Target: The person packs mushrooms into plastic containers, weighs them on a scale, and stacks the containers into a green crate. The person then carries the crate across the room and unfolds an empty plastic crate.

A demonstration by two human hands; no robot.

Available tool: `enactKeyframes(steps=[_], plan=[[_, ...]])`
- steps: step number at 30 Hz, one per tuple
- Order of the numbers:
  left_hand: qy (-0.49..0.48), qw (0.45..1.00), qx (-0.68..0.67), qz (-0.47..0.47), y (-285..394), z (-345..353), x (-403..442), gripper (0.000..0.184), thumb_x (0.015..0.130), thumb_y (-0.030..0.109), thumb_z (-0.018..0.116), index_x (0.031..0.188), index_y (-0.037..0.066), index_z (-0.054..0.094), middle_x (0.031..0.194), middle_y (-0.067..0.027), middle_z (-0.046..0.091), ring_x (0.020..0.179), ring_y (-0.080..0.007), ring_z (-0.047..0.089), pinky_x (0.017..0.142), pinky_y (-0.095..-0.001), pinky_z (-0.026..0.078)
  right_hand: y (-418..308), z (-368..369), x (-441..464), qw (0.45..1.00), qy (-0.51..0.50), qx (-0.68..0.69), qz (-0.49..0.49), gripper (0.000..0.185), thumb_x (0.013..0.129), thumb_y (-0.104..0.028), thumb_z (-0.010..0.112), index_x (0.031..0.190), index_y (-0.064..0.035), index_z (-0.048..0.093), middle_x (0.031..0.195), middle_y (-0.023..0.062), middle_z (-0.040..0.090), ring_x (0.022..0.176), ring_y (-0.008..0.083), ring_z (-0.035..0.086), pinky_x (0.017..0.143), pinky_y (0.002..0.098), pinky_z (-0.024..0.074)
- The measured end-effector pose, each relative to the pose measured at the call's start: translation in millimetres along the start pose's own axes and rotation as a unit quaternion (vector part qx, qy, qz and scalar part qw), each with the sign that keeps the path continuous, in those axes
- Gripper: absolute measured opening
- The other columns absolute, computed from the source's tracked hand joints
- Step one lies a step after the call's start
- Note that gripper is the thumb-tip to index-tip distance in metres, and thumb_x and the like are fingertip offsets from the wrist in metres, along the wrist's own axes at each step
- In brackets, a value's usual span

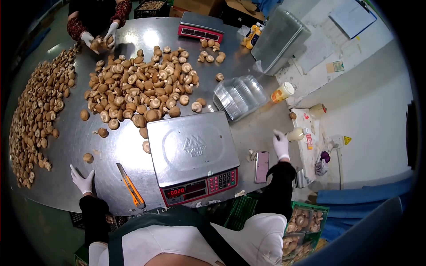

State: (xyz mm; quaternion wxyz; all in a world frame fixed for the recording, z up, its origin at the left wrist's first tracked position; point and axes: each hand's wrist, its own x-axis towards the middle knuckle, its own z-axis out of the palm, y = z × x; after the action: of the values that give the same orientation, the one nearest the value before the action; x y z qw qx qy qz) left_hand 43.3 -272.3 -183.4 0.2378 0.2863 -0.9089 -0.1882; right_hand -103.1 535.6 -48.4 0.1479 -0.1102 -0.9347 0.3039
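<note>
My left hand [83, 181], in a white glove, rests at the table's near left with its fingers spread and nothing in it. A single mushroom [88, 158] lies just beyond it, and an orange box cutter [131, 186] lies to its right. On the right side, my gloved right hand [281, 146] reaches out with its fingers extended, beside a pale bottle [295, 134]; whether they touch is unclear. A phone [262, 166] lies nearer to me. Between my hands stands a digital scale [191, 148] with a bare metal plate and a lit red display.
A loose pile of mushrooms [142, 84] lies beyond the scale; a larger heap [40, 106] lines the left edge. Clear plastic trays [242, 97] are stacked at right. Across the table, a co-worker's gloved hands [101, 42] hold mushrooms near a second scale [201, 27].
</note>
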Motion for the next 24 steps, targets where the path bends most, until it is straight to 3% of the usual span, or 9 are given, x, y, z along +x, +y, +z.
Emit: enactKeyframes(steps=[1, 7, 9, 11, 13, 14, 16, 18, 24], plan=[[0.000, 1.000, 0.001, -0.006, -0.6, 0.0, 0.3, 0.107, 0.056, 0.036, 0.080, 0.142, 0.014, 0.020, 0.132, -0.0227, 0.035, 0.117, -0.0401, 0.036, 0.098, -0.0463, 0.030, -24.3, 7.7, 12.6, 0.998, 0.009, 0.025, -0.049, 0.026, 0.080, -0.007, 0.055, 0.104, 0.0006, 0.060, 0.100, 0.0195, 0.063, 0.096, 0.0262, 0.061, 0.084, 0.0308, 0.0453], [-0.007, 1.000, -0.007, -0.026, 6.8, -2.9, -2.1, 0.109, 0.056, 0.033, 0.080, 0.142, 0.015, 0.017, 0.133, -0.0218, 0.033, 0.118, -0.0412, 0.033, 0.099, -0.0478, 0.028, -144.6, 77.9, 68.5, 0.992, -0.086, 0.057, -0.079, 0.029, 0.080, -0.012, 0.056, 0.106, -0.0001, 0.059, 0.104, 0.0181, 0.061, 0.099, 0.0286, 0.058, 0.086, 0.0336, 0.0446], [-0.006, 0.999, -0.005, -0.031, 11.1, -5.4, -2.6, 0.111, 0.053, 0.030, 0.081, 0.142, 0.015, 0.016, 0.133, -0.0221, 0.033, 0.118, -0.0411, 0.033, 0.100, -0.0477, 0.027, -164.9, 109.4, 83.0, 0.987, -0.054, -0.020, -0.147, 0.033, 0.080, -0.018, 0.059, 0.108, -0.0008, 0.057, 0.107, 0.0183, 0.059, 0.101, 0.0326, 0.055, 0.086, 0.0366, 0.0434], [-0.004, 0.999, -0.012, -0.031, 15.0, -7.1, -3.3, 0.113, 0.052, 0.031, 0.082, 0.142, 0.012, 0.017, 0.132, -0.0222, 0.034, 0.118, -0.0408, 0.034, 0.100, -0.0470, 0.028, -180.6, 131.4, 89.4, 0.982, -0.077, -0.079, -0.150, 0.039, 0.081, -0.028, 0.057, 0.109, -0.0014, 0.057, 0.106, 0.0200, 0.057, 0.100, 0.0360, 0.052, 0.086, 0.0404, 0.0420], [-0.001, 0.999, 0.004, -0.036, 11.7, -5.5, -3.2, 0.115, 0.049, 0.032, 0.083, 0.141, 0.010, 0.018, 0.132, -0.0218, 0.035, 0.117, -0.0406, 0.034, 0.099, -0.0468, 0.029, -179.5, 158.7, 93.6, 0.973, -0.039, -0.125, -0.192, 0.035, 0.084, -0.029, 0.049, 0.107, -0.0030, 0.054, 0.101, 0.0218, 0.057, 0.097, 0.0391, 0.052, 0.083, 0.0436, 0.0409], [0.003, 0.999, 0.013, -0.032, 15.0, -7.0, -3.6, 0.115, 0.048, 0.031, 0.083, 0.141, 0.010, 0.018, 0.133, -0.0212, 0.033, 0.117, -0.0403, 0.034, 0.098, -0.0469, 0.029, -193.2, 154.9, 90.1, 0.974, -0.097, -0.185, -0.088, 0.030, 0.083, -0.026, 0.048, 0.102, -0.0040, 0.057, 0.101, 0.0216, 0.057, 0.095, 0.0392, 0.052, 0.081, 0.0454, 0.0407], [0.001, 0.999, 0.021, -0.041, 26.5, -13.8, -3.3, 0.115, 0.047, 0.032, 0.083, 0.140, 0.008, 0.020, 0.131, -0.0195, 0.034, 0.116, -0.0400, 0.035, 0.098, -0.0464, 0.029, -175.1, 167.3, 93.3, 0.978, -0.057, -0.149, -0.137, 0.026, 0.083, -0.026, 0.048, 0.090, -0.0044, 0.061, 0.096, 0.0204, 0.059, 0.092, 0.0391, 0.053, 0.078, 0.0458, 0.0422], [0.003, 0.999, -0.003, -0.032, 36.2, -20.3, -1.7, 0.115, 0.046, 0.034, 0.084, 0.139, 0.006, 0.022, 0.129, -0.0181, 0.035, 0.114, -0.0398, 0.035, 0.097, -0.0458, 0.030, -179.1, 159.6, 84.9, 0.991, -0.040, -0.053, -0.118, 0.028, 0.082, -0.026, 0.051, 0.091, -0.0035, 0.064, 0.089, 0.0194, 0.062, 0.086, 0.0385, 0.058, 0.076, 0.0425, 0.0452], [-0.010, 0.997, 0.012, -0.075, 40.0, -23.2, -1.6, 0.119, 0.043, 0.035, 0.085, 0.139, 0.006, 0.022, 0.128, -0.0184, 0.036, 0.114, -0.0380, 0.035, 0.098, -0.0438, 0.030, -112.1, 161.0, 100.2, 0.987, -0.124, -0.011, -0.105, 0.028, 0.076, -0.029, 0.063, 0.080, -0.0011, 0.067, 0.077, 0.0164, 0.065, 0.074, 0.0254, 0.064, 0.069, 0.0329, 0.0470]])
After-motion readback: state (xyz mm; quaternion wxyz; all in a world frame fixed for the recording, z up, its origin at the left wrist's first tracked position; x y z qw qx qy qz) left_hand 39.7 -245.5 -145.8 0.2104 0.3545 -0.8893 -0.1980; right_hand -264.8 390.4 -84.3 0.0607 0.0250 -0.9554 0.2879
